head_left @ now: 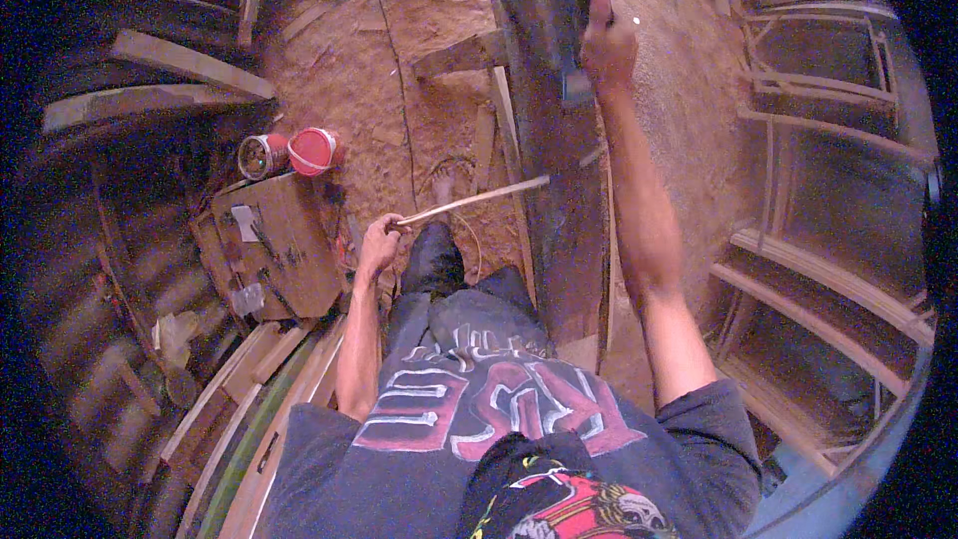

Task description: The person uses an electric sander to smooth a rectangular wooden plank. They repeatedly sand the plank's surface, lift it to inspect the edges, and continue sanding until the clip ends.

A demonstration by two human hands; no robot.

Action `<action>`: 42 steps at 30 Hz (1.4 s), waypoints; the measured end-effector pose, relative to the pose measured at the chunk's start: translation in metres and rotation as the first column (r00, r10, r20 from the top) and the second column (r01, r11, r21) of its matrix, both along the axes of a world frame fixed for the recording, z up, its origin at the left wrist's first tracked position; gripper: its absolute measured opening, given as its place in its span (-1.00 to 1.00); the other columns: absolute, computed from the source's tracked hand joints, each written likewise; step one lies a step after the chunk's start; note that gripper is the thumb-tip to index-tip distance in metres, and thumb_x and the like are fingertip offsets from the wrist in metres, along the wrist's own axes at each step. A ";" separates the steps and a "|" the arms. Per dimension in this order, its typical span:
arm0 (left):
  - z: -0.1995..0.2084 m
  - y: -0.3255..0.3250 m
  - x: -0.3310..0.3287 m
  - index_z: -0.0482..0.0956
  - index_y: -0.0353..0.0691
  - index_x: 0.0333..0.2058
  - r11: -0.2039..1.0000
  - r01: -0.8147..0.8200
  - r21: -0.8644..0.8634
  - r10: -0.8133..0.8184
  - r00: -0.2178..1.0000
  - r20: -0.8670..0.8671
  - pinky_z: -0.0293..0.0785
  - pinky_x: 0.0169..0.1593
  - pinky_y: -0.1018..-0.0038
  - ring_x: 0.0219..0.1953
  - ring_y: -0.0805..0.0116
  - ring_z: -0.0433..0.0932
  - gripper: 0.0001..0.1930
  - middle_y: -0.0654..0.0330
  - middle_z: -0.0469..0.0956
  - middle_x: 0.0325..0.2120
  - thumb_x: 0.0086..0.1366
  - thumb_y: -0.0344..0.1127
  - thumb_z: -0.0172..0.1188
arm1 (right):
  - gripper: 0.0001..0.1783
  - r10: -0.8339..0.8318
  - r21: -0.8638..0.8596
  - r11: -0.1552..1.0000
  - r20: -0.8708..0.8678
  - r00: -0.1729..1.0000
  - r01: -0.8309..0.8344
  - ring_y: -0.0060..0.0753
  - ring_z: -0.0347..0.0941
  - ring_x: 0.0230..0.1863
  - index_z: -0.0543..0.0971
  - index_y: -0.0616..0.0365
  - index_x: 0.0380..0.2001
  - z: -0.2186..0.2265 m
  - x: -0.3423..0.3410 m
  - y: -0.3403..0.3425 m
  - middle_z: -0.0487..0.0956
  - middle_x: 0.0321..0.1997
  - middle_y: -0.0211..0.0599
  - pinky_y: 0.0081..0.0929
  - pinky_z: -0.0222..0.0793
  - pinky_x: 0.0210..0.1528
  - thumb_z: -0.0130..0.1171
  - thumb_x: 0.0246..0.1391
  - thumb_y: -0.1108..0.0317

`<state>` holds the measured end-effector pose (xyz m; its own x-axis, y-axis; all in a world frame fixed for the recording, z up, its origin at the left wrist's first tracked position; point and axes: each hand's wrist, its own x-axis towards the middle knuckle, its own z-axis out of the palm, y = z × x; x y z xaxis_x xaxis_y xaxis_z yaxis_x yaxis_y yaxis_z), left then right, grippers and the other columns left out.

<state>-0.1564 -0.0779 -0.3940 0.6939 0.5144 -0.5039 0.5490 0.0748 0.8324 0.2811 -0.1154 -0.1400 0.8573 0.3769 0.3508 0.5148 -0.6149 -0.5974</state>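
Observation:
My left hand (379, 244) is closed round one end of a thin, pale wooden strip (477, 198). The strip slants up to the right, and its far end reaches over a long dark wooden beam (561, 230). Farther up that beam, my right hand (611, 48) is wrapped round the handle of a motion-blurred greyish tool (544, 2) with light-blue parts. Its exact kind is too smeared to make out. Whether the tool touches the beam cannot be told.
Two red-and-white buckets (312, 152) stand by a brown box (289, 240) on the left. Long boards (249, 409) lie lower left. A dark cord (407, 100) crosses the dusty floor. Wooden frames (818, 260) line the right side.

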 end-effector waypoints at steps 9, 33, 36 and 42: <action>-0.014 -0.011 -0.004 0.60 -0.25 -0.14 1.000 -0.018 0.012 0.018 1.000 0.024 0.51 -0.08 0.42 -0.24 0.36 0.65 -0.71 0.18 0.73 -0.33 0.15 -0.51 0.06 | -0.14 -0.013 -0.022 1.000 -0.044 0.999 0.012 0.16 0.59 -0.42 0.64 0.23 -0.47 -0.048 0.048 0.009 0.61 -0.58 -0.04 -0.05 0.46 -0.31 -0.24 0.29 -0.40; -0.016 -0.043 0.020 0.66 -0.23 -0.06 0.874 0.484 -0.047 -0.485 0.874 -0.019 0.50 0.10 0.24 -0.04 0.07 0.64 -0.68 0.03 0.69 -0.14 0.27 -0.23 0.15 | -0.39 -0.075 -0.069 0.997 -0.834 0.546 0.031 -0.56 0.35 -0.63 0.53 0.09 -0.47 -0.014 -0.186 -0.319 0.45 -0.64 -0.47 -0.50 0.27 -0.56 -0.04 0.28 -0.26; -0.018 -0.033 0.047 0.65 -0.22 -0.03 0.835 0.549 -0.024 -0.546 0.834 0.085 0.51 0.06 0.27 -0.07 0.14 0.64 -0.63 0.02 0.68 -0.15 0.25 -0.19 0.20 | -0.38 -0.089 -0.130 0.991 -0.779 0.621 -0.022 -0.55 0.37 -0.63 0.54 0.13 -0.45 -0.018 -0.192 -0.339 0.45 -0.64 -0.46 -0.49 0.28 -0.57 -0.09 0.32 -0.23; 0.006 -0.019 0.140 0.56 -0.32 0.04 0.956 0.292 0.009 -0.278 0.900 0.337 0.57 -0.12 0.33 -0.21 0.32 0.63 -0.49 0.06 0.67 -0.30 0.30 -0.02 0.25 | -0.38 -0.113 -0.154 0.988 -0.668 0.736 0.012 -0.52 0.38 -0.67 0.53 0.16 -0.50 -0.038 -0.202 -0.363 0.46 -0.66 -0.43 -0.48 0.28 -0.59 -0.11 0.34 -0.18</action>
